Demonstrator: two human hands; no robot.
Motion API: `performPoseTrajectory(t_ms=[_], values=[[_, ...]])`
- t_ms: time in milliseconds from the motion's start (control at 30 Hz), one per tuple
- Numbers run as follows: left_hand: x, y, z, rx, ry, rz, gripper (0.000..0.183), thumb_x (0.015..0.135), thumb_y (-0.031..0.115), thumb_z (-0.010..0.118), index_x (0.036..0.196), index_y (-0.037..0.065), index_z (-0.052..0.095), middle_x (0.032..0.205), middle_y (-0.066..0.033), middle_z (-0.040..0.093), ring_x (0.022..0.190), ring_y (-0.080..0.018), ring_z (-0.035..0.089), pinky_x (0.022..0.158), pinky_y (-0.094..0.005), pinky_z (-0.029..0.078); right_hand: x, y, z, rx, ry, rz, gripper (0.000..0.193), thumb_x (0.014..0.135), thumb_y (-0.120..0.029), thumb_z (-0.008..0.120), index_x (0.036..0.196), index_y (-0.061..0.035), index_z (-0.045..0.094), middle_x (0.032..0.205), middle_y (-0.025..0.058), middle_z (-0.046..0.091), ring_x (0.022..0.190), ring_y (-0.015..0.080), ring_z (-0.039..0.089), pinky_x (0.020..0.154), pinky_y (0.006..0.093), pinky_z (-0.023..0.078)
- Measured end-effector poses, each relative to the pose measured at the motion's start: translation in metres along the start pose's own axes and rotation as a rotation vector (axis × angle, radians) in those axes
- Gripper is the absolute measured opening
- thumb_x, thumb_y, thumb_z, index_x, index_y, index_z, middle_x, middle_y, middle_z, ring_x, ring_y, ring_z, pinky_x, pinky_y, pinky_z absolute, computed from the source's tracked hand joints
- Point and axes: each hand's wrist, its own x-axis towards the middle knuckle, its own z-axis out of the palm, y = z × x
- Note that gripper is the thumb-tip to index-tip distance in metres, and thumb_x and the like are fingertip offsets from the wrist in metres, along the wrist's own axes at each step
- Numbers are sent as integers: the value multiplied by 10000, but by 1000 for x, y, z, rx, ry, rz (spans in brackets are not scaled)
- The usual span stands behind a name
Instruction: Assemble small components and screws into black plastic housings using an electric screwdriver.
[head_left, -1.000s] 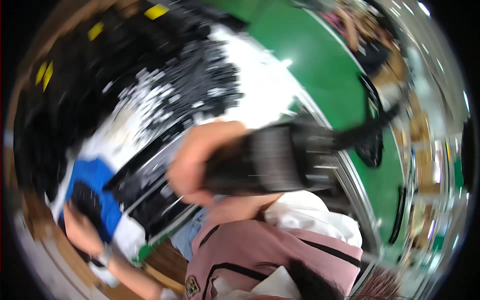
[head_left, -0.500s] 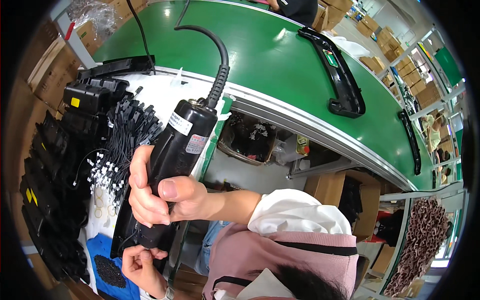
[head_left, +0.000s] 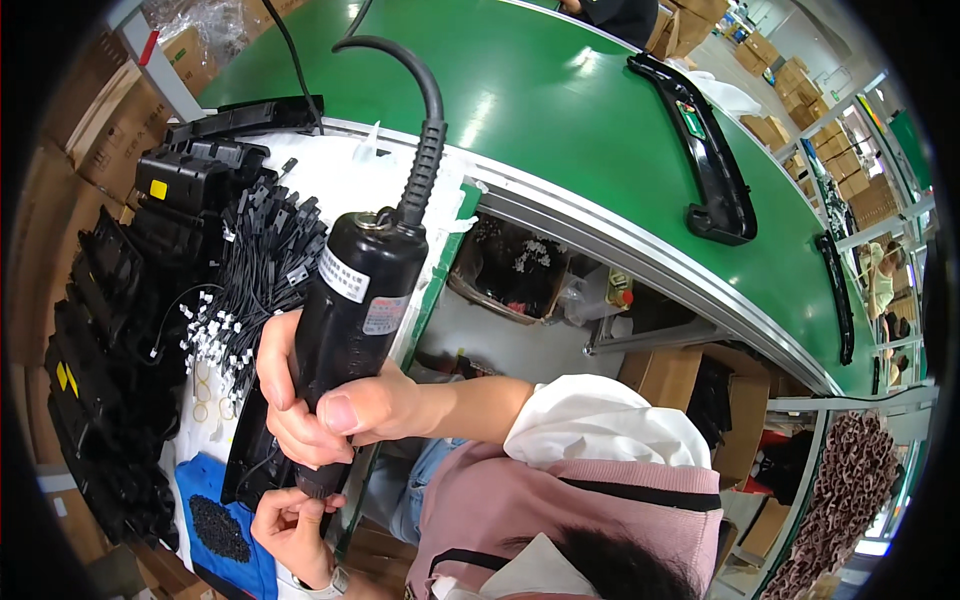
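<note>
My right hand (head_left: 345, 410) is wrapped round the body of a black electric screwdriver (head_left: 358, 290), held nose down with its cable leaving the top. Below the screwdriver's dark nose, my left hand (head_left: 295, 530) has its fingertips pinched together; what they hold is hidden. A band circles my left wrist. Under both hands lies a long black plastic housing (head_left: 246, 450), partly covered by them. Beside it, small black screws (head_left: 220, 530) are heaped on a blue cloth (head_left: 245, 578).
Black cables with white connectors (head_left: 265, 240) lie bunched on the white-covered bench, with stacked black housings (head_left: 110, 400) to their left. Beyond runs a green conveyor (head_left: 540, 120) carrying a long black curved part (head_left: 715, 160). A cardboard box (head_left: 660, 385) stands below it. Another person (head_left: 615, 18) is at the far side.
The screwdriver stands slightly more upright, its top shifted a little left and down. My left fingers stay pinched at its nose. The whole view has shifted slightly.
</note>
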Motion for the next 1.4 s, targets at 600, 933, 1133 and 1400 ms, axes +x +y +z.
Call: performPoseTrajectory(t_ms=[600,933,1133,1400], values=[[24,29,11,13,-129,49,549,654,4,767,1163,13,561,1011,-86,655,906,-150,639,725,-241,503,4,-19,-20,-6,-2,18,344,852,-317,624,1021,-88,431,657,-3,550,435,122,494,447,304,420],[234,30,58,939,159,673,203,820,200,657,870,4,638,832,-138,652,725,-281,635,648,-335,496,-10,-29,-11,-105,-95,19,317,852,-256,653,964,-39,450,548,9,547,336,107,470,389,270,441],[270,13,78,1030,213,658,137,782,202,665,808,70,694,759,-130,660,712,-314,639,667,-385,516,-24,-50,-28,-13,-192,75,372,799,-192,714,1026,-29,468,608,29,550,483,163,510,477,302,413],[198,114,29,385,541,806,197,873,110,635,1052,28,622,759,-34,657,552,-38,522,498,-152,407,-16,-69,-41,-67,-180,-26,289,828,-184,699,887,-70,440,547,24,580,383,97,545,370,238,469]])
